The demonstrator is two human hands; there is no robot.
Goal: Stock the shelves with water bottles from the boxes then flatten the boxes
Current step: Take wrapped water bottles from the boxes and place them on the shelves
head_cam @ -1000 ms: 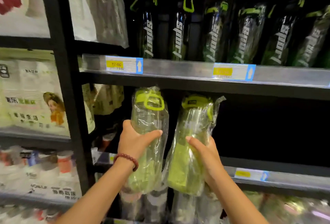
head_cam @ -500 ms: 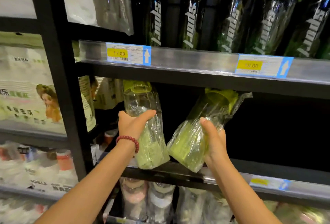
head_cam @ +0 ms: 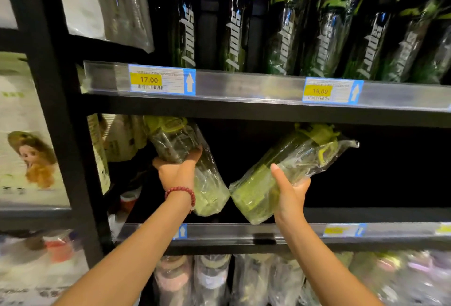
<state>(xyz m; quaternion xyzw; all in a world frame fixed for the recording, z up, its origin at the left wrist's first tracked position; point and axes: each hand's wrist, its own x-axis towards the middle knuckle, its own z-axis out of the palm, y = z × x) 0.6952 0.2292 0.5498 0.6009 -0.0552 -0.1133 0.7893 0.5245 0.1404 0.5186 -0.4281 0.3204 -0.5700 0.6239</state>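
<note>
I hold two clear green water bottles in plastic wrap inside the dark middle shelf (head_cam: 366,215). My left hand (head_cam: 177,170) grips the left bottle (head_cam: 210,191), which leans with its green lid up and to the left, under the shelf above. My right hand (head_cam: 290,191) grips the right bottle (head_cam: 258,191), tilted with its lid up and to the right. The two bottle bases nearly touch just above the shelf board. A red bead bracelet is on my left wrist.
The upper shelf rail (head_cam: 244,86) carries price tags and a row of dark "Sport" bottles (head_cam: 324,37). Wrapped bottles (head_cam: 212,279) fill the shelf below. A black upright post (head_cam: 61,120) divides off packaged goods at left. The middle shelf's right part is dark.
Both hands have lifted the bottles from in front of the shelf edge into the middle shelf. The bottles went from upright to tilted apart, lids outward.
</note>
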